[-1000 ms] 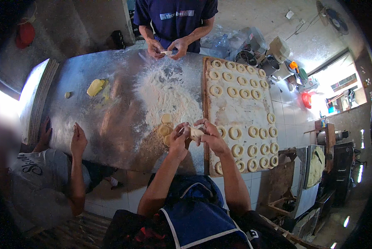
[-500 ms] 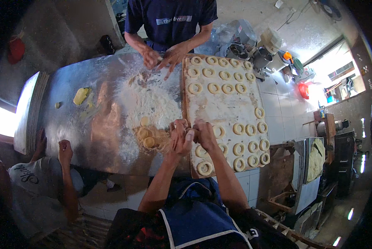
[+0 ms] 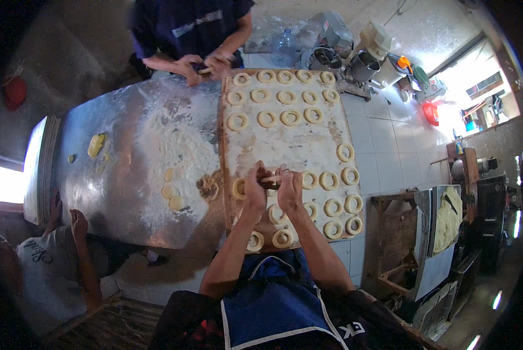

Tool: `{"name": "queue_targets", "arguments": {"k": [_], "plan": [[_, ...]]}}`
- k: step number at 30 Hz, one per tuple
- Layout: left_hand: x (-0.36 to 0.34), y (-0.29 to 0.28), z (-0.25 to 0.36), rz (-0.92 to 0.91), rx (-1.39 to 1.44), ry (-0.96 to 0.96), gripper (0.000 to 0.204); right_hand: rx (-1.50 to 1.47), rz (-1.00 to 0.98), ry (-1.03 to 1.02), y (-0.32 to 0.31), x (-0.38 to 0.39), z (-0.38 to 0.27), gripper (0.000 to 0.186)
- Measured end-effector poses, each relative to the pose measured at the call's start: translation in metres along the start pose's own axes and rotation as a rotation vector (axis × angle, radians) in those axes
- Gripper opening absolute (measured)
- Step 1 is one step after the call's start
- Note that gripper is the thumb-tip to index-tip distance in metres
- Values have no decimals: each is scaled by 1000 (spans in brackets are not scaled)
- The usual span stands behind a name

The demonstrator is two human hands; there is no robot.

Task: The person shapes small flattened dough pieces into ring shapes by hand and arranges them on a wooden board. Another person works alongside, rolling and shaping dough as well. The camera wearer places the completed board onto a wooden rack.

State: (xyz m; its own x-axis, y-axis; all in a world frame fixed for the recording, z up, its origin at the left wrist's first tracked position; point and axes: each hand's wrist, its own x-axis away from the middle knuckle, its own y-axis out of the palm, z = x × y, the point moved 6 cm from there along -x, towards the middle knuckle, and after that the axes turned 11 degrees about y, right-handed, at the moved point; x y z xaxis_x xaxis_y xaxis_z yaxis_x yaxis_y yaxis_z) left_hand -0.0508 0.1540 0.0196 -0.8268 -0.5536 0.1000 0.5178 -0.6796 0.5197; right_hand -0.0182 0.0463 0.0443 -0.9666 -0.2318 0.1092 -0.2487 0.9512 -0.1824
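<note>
Over the near part of a floured wooden board (image 3: 273, 149), my left hand (image 3: 255, 191) and my right hand (image 3: 289, 192) face each other with fingers closed. Between them they hold a pale piece of dough (image 3: 270, 179); the fingers hide most of its shape. Rows of dough rings (image 3: 321, 181) lie on the board around my hands and at its far end. To the left, three small flattened dough pieces (image 3: 175, 203) rest on the metal table (image 3: 139, 204), beside spread white flour (image 3: 180, 143).
Across the table a co-worker's hands (image 3: 194, 69) hold a piece of dough. Another person (image 3: 51, 262) sits at the near left. A yellow lump (image 3: 97, 145) lies on the table's left part. Buckets (image 3: 365, 65) and a clear jug (image 3: 283, 48) stand beyond the board.
My view has shifted to the right. My hands have moved further over the board, with the dough piece now visible between them. The co-worker's hands have come together around dough.
</note>
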Motion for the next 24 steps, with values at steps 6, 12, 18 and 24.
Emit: {"name": "queue_targets", "arguments": {"k": [6,12,18,24], "plan": [[1,36,-35,-213,248,-8,36,120,43,-86,-48,0,-1,58],[3,70,-23,-390,-748,768,37,193,23,-128,-74,-2,-7,56],[-4,79,-75,-393,648,-230,27,108,41,-223,-97,-3,-12,54],[-3,92,-89,-471,767,-204,21,83,94,-291,-115,-4,-12,67]]}}
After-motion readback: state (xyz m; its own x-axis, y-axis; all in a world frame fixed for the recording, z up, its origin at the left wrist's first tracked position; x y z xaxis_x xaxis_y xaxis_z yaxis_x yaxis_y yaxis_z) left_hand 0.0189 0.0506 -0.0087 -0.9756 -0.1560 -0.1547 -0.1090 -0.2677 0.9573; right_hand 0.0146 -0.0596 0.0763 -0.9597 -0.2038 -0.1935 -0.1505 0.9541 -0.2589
